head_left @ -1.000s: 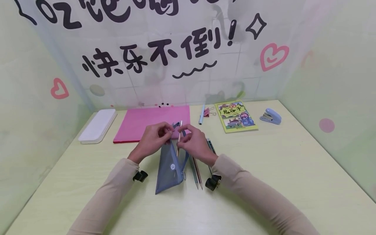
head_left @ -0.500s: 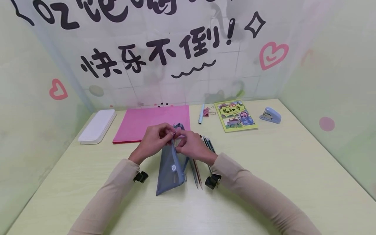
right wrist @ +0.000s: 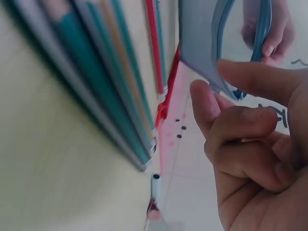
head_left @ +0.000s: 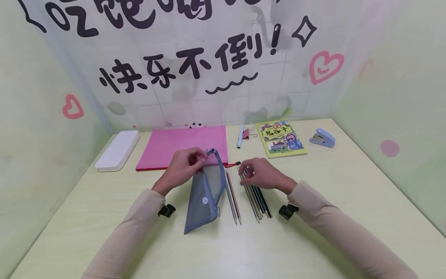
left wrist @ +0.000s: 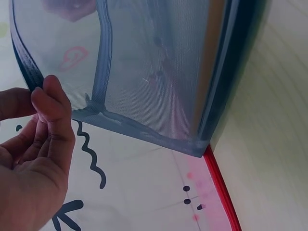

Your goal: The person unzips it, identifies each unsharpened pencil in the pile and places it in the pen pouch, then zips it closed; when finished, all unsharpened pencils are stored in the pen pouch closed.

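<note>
My left hand [head_left: 182, 166] pinches the upper rim of a blue mesh pencil pouch [head_left: 203, 193] and holds its mouth up off the table; the left wrist view shows the fingers [left wrist: 48, 103] on the pouch [left wrist: 154, 72] edge. My right hand [head_left: 261, 174] is to the right of the pouch, fingertips at the top ends of a bundle of several pencils [head_left: 256, 195] lying on the table. In the right wrist view that hand [right wrist: 255, 144] hovers with loosely curled fingers holding nothing, beside the pencils [right wrist: 96, 72]. Two more pencils [head_left: 232, 197] lie between pouch and bundle.
A pink folder [head_left: 184, 145] lies behind the pouch, with a white case [head_left: 117, 149] to its left. At the back right are a pen [head_left: 240, 135], pink binder clips [head_left: 248, 133], a yellow booklet [head_left: 280, 137] and a blue stapler [head_left: 323, 138]. Walls enclose the table on three sides.
The pencil sticking out of the pouch mouth went down inside. My right hand then left the pouch and moved right to the pencil bundle. My left hand kept its hold.
</note>
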Demonstrator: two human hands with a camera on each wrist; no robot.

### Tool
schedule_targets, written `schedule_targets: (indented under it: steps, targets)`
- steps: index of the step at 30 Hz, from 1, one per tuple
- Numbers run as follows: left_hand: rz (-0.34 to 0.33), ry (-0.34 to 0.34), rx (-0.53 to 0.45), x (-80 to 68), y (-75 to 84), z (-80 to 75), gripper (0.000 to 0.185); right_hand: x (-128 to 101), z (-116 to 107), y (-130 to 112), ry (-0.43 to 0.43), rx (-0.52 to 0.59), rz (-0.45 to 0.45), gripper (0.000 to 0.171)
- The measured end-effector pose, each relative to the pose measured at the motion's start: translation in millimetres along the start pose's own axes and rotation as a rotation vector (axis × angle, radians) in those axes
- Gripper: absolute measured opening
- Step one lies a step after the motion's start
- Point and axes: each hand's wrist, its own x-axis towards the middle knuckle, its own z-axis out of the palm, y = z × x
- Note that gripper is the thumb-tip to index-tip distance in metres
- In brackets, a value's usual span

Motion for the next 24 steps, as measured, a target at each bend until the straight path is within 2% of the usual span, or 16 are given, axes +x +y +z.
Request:
schedule_targets:
  steps: [7, 17, 24]
  targets:
    - [0.0, -0.007, -0.004, -0.1, -1.6, 0.9, 0.011, -11.4, 0.4, 17.9, -0.083, -0.061, -0.01, 0.013]
    - [0.001, -0.014, -0.003, -0.4, -2.2, 2.1, 0.011, -3.5, 15.1, 12.2, -0.066, -0.201, -0.022, 0.01]
    - [0.011, -0.02, 0.012, 0.3, -4.0, 1.6, 0.011, 4.1, 20.8, 4.6, -0.064, -0.26, 0.028, 0.012]
